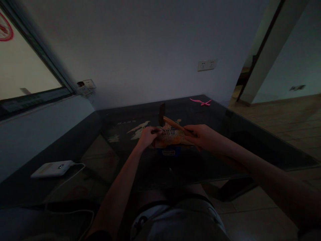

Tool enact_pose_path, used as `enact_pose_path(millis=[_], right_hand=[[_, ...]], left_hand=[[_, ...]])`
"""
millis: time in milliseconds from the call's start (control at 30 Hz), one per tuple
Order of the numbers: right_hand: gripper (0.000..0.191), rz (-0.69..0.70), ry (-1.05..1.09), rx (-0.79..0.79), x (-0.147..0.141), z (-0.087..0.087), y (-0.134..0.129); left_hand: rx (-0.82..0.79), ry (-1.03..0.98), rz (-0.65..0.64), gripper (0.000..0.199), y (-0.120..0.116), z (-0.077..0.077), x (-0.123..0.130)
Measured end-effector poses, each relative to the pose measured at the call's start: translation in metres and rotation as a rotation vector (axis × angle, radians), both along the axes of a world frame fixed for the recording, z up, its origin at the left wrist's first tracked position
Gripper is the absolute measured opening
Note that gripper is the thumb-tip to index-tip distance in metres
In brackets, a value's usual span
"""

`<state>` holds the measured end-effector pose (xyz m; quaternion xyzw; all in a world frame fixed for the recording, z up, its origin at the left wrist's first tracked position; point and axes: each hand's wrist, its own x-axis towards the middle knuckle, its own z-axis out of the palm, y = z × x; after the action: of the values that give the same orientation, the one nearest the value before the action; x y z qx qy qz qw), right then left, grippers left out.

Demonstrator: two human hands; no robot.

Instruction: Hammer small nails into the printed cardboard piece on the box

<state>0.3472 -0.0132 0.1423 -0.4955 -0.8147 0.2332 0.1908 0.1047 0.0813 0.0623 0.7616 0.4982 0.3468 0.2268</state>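
A hammer [175, 124] with a wooden handle and a dark metal head is held in my right hand [199, 133], its fingers wrapped round the handle. The hammer head is raised just above a light brown block [173, 138], near its left end. Several dark nails [169, 132] stand in a row on the block. My left hand [150, 134] is at the block's left end, its fingertips pinched together beside the nails; what they pinch is too small to make out. Under the block sits a blue box [169, 152] with a label.
The dark glossy table [140, 167] stands against a wall. A white device [53, 168] with a white cable lies at its left. A pink ribbon [204, 103] lies near the back right corner. Wall sockets [207, 65] are above.
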Motion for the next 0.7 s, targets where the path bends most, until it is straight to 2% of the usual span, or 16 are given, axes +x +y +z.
enact_pose_path(millis=[133,267,700], right_hand=[[0.024,-0.027,-0.036,0.006,0.001,-0.006,0.003],[0.025,-0.019,-0.029,0.019,0.000,-0.004,0.001],[0.028,-0.007,0.054,-0.023,-0.002,-0.009,-0.004]], left_hand=[[0.024,-0.015,-0.003,0.018,-0.004,0.002,0.005],[0.092,-0.010,-0.015,0.016,-0.004,0.001,0.007],[0.116,-0.074,0.026,0.010,-0.010,-0.008,0.008]])
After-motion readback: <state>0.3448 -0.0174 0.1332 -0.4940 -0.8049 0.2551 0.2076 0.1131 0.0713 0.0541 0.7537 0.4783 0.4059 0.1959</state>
